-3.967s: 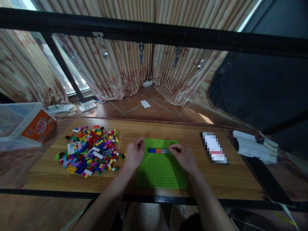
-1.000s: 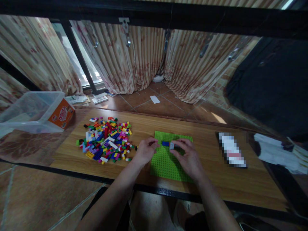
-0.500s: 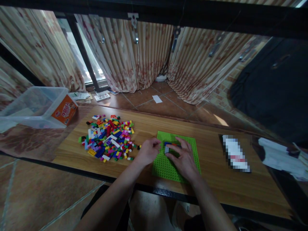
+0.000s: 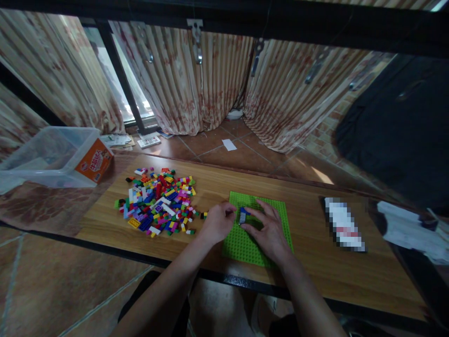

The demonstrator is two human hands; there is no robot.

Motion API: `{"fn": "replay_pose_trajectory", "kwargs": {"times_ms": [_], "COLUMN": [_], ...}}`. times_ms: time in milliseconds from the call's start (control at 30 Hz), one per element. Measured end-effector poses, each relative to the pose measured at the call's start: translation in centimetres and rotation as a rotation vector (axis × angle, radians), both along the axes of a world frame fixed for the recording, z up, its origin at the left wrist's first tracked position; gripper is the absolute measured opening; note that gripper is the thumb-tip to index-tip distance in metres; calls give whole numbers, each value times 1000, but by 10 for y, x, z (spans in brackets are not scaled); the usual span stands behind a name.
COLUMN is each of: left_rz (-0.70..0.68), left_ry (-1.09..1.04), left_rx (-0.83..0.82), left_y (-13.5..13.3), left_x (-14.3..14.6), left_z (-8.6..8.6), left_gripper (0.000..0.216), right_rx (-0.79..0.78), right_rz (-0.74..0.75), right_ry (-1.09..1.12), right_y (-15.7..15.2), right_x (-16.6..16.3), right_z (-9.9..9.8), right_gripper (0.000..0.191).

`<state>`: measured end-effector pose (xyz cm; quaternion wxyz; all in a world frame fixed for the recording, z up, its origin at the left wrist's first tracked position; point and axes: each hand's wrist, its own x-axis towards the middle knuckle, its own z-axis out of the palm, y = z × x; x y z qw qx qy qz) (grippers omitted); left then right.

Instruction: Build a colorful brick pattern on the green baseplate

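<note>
On the wooden table lies a green studded baseplate (image 4: 245, 250). My right hand (image 4: 271, 231) rests over it, thumb and fingers closed round a small group of toy building bricks, a blue brick (image 4: 243, 211) and a grey one (image 4: 242, 218). The fingers hide part of this group. My left hand (image 4: 220, 223) is at the plate's left edge, its fingers curled into a pinch close to the bricks. What the pinch holds, if anything, cannot be made out. Left of it spreads a pile of loose coloured bricks (image 4: 159, 201).
A clear plastic bin (image 4: 45, 161) with an orange label stands beyond the table's left end. A blurred-out white and dark object (image 4: 343, 224) lies right of the plate. White papers (image 4: 403, 227) are at the far right. Curtains (image 4: 217, 84) hang behind.
The right fingers have shifted slightly around the bricks. An orange piece seen beside the blue brick before is now out of sight. The left hand has barely moved.
</note>
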<state>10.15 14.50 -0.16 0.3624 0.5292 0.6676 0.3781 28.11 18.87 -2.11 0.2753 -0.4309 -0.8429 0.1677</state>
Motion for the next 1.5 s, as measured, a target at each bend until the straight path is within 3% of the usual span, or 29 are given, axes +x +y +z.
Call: {"fn": "replay_pose_trajectory", "kwargs": {"times_ms": [633,1200,1500], "left_rz": [85,134,140], "left_ry": [321,323,444], "left_rx": [-82,-199,-246], "left_y": [1,8,7], "left_x": [17,18,27], "left_z": [7,13,21], "left_gripper": [16,20,22], "right_rx": [26,103,125], "right_rz": [-52,-63,-45], "right_ry": [96,-84,-39], "right_y": [0,-15,-14], "right_x": [-5,-10,-5], "right_z": [-10,-5,-19], "right_gripper": [19,24,26]}}
